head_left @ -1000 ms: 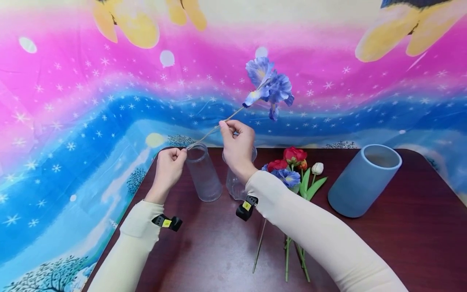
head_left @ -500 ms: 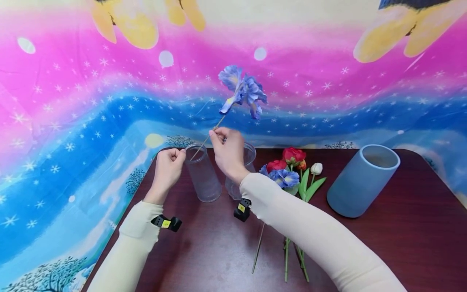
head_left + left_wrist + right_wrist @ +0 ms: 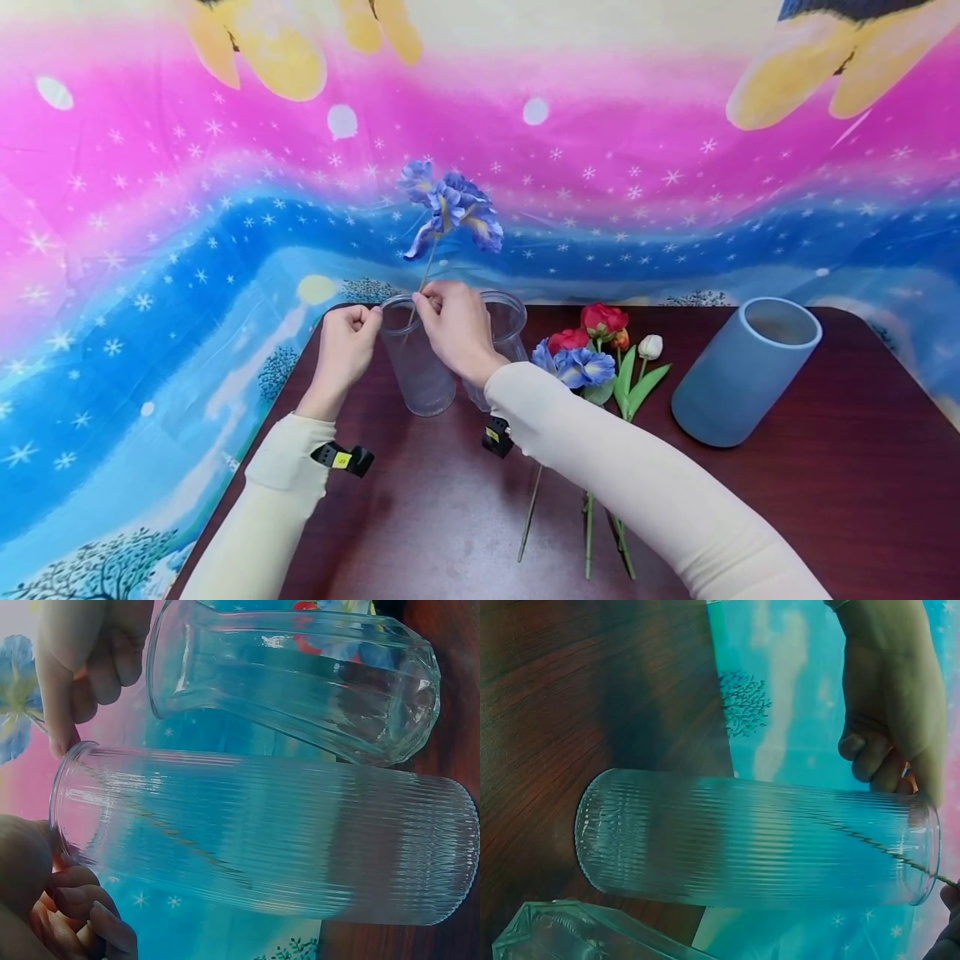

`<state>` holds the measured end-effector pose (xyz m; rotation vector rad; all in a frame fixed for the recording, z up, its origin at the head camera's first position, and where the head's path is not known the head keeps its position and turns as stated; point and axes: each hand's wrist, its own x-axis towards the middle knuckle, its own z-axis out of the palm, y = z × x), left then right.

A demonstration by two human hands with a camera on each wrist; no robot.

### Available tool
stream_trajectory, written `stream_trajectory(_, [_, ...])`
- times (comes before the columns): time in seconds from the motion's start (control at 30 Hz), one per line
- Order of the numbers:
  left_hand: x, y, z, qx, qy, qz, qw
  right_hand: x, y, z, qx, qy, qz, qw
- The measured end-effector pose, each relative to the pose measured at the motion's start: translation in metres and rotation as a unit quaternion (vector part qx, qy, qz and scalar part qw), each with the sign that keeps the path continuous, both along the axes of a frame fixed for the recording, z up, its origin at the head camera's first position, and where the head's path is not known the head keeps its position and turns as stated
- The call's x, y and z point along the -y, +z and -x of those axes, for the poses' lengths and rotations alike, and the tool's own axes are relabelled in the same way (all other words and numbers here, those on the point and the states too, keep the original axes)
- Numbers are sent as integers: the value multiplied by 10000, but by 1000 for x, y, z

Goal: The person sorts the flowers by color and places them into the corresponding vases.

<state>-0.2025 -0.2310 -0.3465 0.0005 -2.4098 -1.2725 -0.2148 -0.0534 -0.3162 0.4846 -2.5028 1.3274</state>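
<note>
A blue artificial iris (image 3: 453,208) leans over a ribbed clear glass vase (image 3: 423,379), its thin stem running down inside. My right hand (image 3: 459,329) pinches that stem just above the vase's mouth, at the right side of the rim. On the opposite side, my left hand (image 3: 347,354) pinches the rim between thumb and curled fingers. Through the ribbed glass in the left wrist view, the stem (image 3: 184,841) slants with its lower end well above the base. The vase stands on the dark table (image 3: 442,517).
A second, faceted glass vase (image 3: 300,675) stands close behind my right hand. Right of it lie several artificial flowers: red blooms (image 3: 604,318), another blue iris (image 3: 585,367) and a white tulip (image 3: 651,347). Farther right stands a blue-grey vase (image 3: 738,383). A printed cloth (image 3: 600,167) hangs behind.
My right hand has moved left and down with the iris. Its stem end has gone from my left fingertips into the ribbed vase, and the flower stands more upright. My left hand stays at the rim.
</note>
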Motion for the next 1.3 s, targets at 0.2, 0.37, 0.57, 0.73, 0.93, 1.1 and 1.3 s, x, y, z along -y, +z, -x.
stream_trajectory(0.2, [0,-1,1,13,-8,40,10000,2,-1,-1,44,-55,-724,9973])
stream_trajectory(0.37, [0,0,1,28,13,36,10000,3,-1,-1,-163,120,-1033,9944])
stream_trajectory(0.57, [0,-1,1,12,-2,-16,10000,5,1,-1,-50,280,-1378,9900])
stream_trajectory(0.73, [-1,0,1,-17,-61,-48,10000,6,3,0,-10,264,-1584,9870])
stream_trajectory(0.93, [-1,2,0,-40,-125,-98,9999,6,4,1,-122,212,-1798,9834])
stream_trajectory(1.1, [-1,2,-1,-16,-148,-30,9999,5,2,1,-317,257,-1800,9828])
stream_trajectory(1.3, [-1,2,0,-9,-118,-14,9999,4,1,0,-53,35,-1579,9874])
